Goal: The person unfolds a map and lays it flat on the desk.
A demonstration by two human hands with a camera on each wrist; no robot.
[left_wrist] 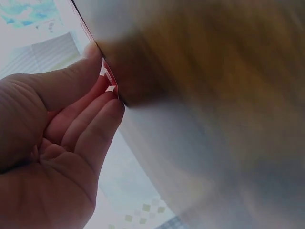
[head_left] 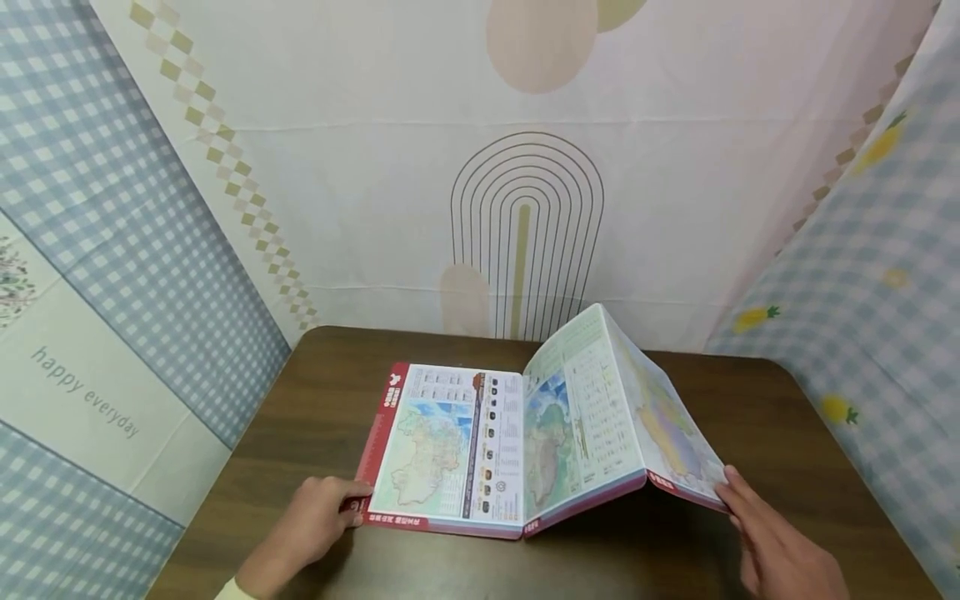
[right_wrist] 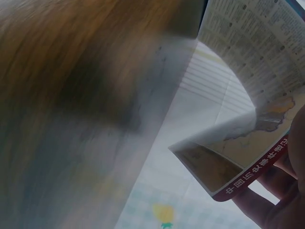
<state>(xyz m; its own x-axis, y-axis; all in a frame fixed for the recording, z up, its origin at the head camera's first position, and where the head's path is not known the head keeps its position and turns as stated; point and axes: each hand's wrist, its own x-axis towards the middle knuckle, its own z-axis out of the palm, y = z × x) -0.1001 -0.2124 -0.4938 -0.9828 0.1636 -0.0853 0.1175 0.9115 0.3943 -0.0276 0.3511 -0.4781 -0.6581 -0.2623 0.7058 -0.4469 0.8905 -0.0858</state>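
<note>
A fold-out map (head_left: 431, 450) with red borders and printed map pages lies partly opened on the wooden table. Its left panel is flat, while the right-hand panels (head_left: 660, 408) rise into a peaked fold. At the lower left corner, my left hand (head_left: 309, 515) pinches the red edge; in the left wrist view the thumb lies on one side and the fingers (left_wrist: 102, 124) on the other. My right hand (head_left: 783, 542) grips the lower right corner of the outermost panel. The right wrist view shows that panel's red strip (right_wrist: 252, 171) with white lettering against the fingers, the thumb mostly out of sight.
The dark brown tabletop (head_left: 300, 400) has rounded far corners. Behind it hangs a pale cloth (head_left: 375, 208) printed with arches. Blue checked cloth (head_left: 75, 125) hangs on the left, and checked cloth with pineapples (head_left: 862, 275) on the right.
</note>
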